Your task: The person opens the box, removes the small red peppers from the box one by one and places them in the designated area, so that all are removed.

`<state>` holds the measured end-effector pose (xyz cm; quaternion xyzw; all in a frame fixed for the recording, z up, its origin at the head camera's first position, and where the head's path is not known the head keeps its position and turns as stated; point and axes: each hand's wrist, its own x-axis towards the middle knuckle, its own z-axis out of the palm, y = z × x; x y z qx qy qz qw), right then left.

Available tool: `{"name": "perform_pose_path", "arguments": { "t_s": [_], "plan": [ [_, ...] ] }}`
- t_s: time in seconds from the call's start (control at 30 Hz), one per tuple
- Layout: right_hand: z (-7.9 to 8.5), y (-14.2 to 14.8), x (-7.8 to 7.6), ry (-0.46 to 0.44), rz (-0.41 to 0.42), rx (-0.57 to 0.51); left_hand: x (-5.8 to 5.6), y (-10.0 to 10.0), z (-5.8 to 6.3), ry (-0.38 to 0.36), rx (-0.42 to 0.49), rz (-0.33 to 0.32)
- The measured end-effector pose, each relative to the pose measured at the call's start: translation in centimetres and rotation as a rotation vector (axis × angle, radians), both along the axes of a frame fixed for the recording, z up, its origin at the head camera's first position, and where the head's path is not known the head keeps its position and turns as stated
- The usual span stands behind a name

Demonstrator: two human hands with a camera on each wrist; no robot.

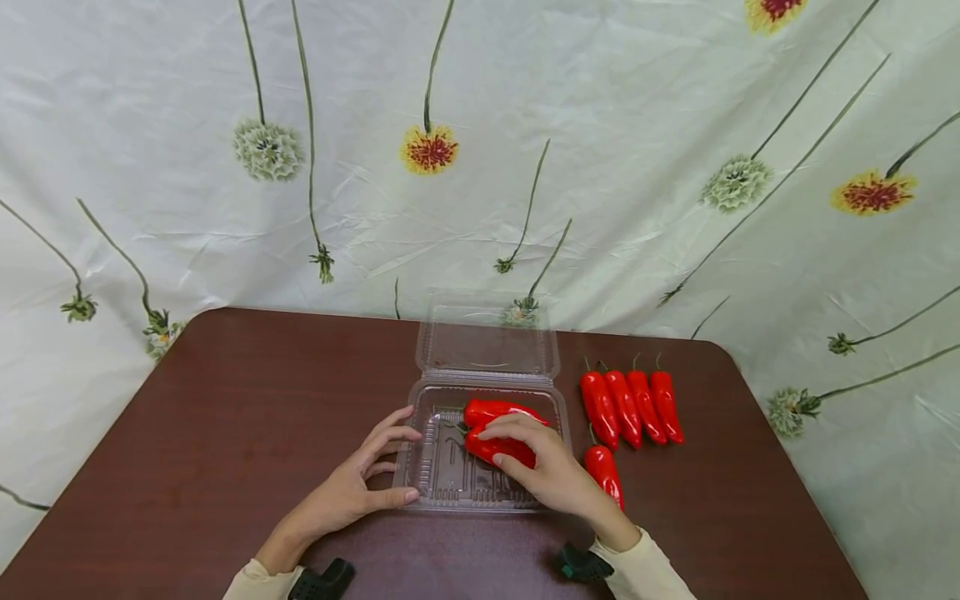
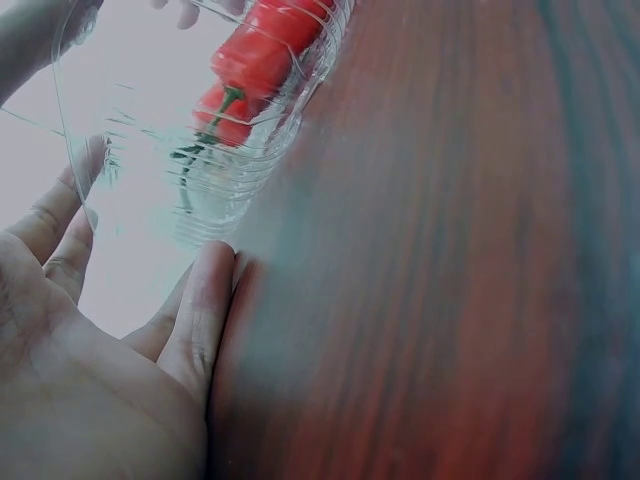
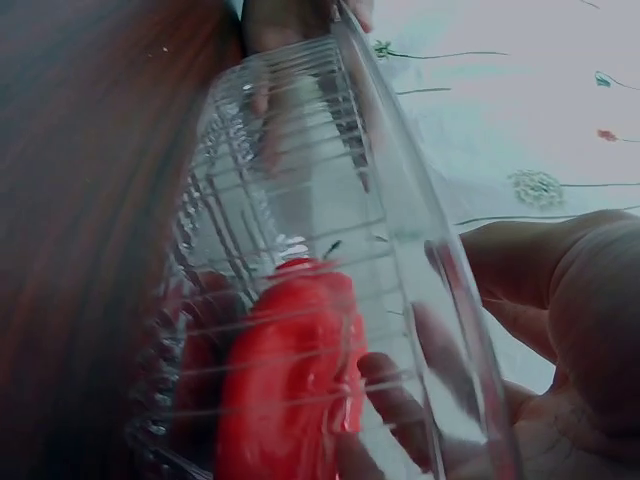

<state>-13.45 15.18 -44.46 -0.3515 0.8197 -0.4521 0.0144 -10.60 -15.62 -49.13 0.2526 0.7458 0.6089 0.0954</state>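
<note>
A clear plastic clamshell box (image 1: 442, 492) lies with its lid (image 1: 487, 337) tipped back. Two shiny red chili peppers are in its right half, the far pepper (image 1: 495, 411) lying behind the near pepper (image 1: 487, 448). My right hand (image 1: 551, 467) arches over the near one, fingers bent loosely. In the right wrist view, fingertips (image 3: 378, 370) are right at that pepper (image 3: 290, 390), while the thumb stands off above it. Spread along the box's left side is my left hand (image 1: 360, 479), its fingertips at the rim and thumb at the near left corner.
Several more red peppers (image 1: 630, 408) lie in a row right of the box, stems pointing away. A single pepper (image 1: 602, 471) lies nearer, partly behind my right hand. The brown table (image 1: 225, 433) meets a flower-printed white cloth (image 1: 360, 192) at the back.
</note>
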Motion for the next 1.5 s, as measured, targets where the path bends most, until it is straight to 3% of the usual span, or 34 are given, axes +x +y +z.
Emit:
{"name": "perform_pose_path", "arguments": {
  "t_s": [0.63,1.13,1.5],
  "plan": [
    [-1.2,-0.1,0.1,0.059,-0.074,0.035,0.0,-0.2,0.0,0.026,-0.038,-0.007],
    [-1.1,-0.1,0.1,-0.025,-0.065,0.129,0.0,-0.1,-0.1,0.036,-0.041,-0.006],
    [-1.1,-0.1,0.3,-0.025,-0.064,0.160,0.0,-0.1,-0.1,0.049,-0.039,-0.003]
  ]
}}
